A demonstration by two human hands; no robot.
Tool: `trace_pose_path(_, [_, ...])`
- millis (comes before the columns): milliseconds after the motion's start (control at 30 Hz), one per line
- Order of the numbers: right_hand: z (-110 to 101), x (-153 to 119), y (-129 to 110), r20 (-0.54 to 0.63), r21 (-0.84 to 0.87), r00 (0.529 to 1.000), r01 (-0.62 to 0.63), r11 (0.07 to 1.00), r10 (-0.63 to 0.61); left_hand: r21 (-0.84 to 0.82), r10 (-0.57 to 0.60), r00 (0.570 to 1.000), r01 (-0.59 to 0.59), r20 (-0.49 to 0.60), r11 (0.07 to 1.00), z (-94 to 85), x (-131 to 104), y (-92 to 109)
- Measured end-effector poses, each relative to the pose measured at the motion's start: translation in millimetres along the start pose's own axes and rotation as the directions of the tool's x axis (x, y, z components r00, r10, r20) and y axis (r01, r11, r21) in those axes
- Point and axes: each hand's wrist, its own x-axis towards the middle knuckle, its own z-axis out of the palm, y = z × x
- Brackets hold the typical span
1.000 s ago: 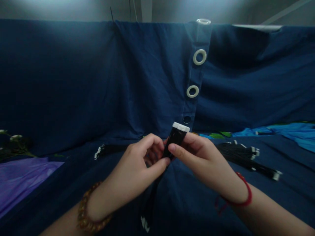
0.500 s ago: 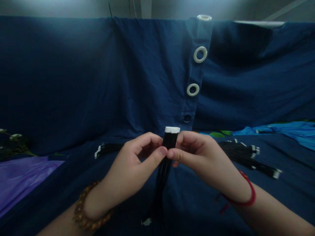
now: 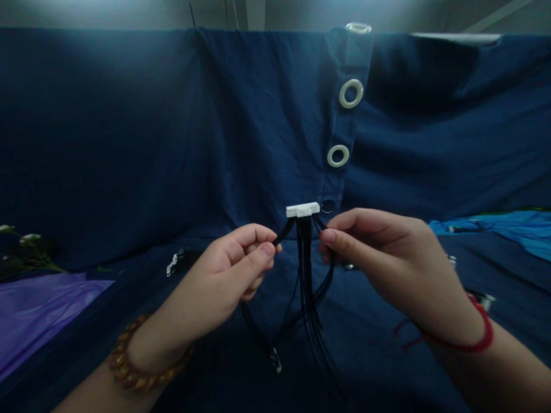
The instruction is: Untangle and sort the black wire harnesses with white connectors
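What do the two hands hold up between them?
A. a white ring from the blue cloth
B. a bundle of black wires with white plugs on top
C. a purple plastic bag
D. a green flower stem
B: the left hand and the right hand each pinch black wires that end in white plugs.

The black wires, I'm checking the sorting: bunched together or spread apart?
Spread apart: the black wires fan out below the white connectors, pinched between left hand and right hand.

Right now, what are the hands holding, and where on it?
Both hold a bundle of black wires just below its white connectors: left hand pinches the left strands, right hand the right strands.
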Motion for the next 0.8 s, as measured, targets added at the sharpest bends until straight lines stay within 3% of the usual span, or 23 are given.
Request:
trace_pose_path(133, [-8.4,2.1,4.7,-0.133,-0.180,0.987,0.061,0.982,-0.086,0.065,0.009,0.999,-0.006,-0.037,0.998,-9.6,1.0,3.3])
trace_pose_path(300, [-13.6,6.4,13.1,-0.238,-0.186,0.969,0.016,0.982,-0.061,0.061,-0.014,1.000,0.015,-0.017,0.998,-13.7,3.0,4.8])
trace_pose_path(500, [-10.5,7.0,20.6,-0.241,-0.244,0.970,-0.022,0.969,-0.039,0.339,0.064,0.998,-0.055,-0.014,0.939,-13.1,8.3,0.0])
trace_pose_path(667, [-6.8,7.3,17.1,-0.132,0.023,0.990,-0.057,0.998,0.060,0.500,0.104,0.994,-0.076,-0.029,0.863,-12.9,9.6,-3.6])
trace_pose_path(800, [-3.8,8.3,13.4,-0.061,0.223,0.995,-0.065,0.973,0.080,0.626,0.237,0.970,-0.149,-0.059,0.766,-16.0,12.2,-3.3])
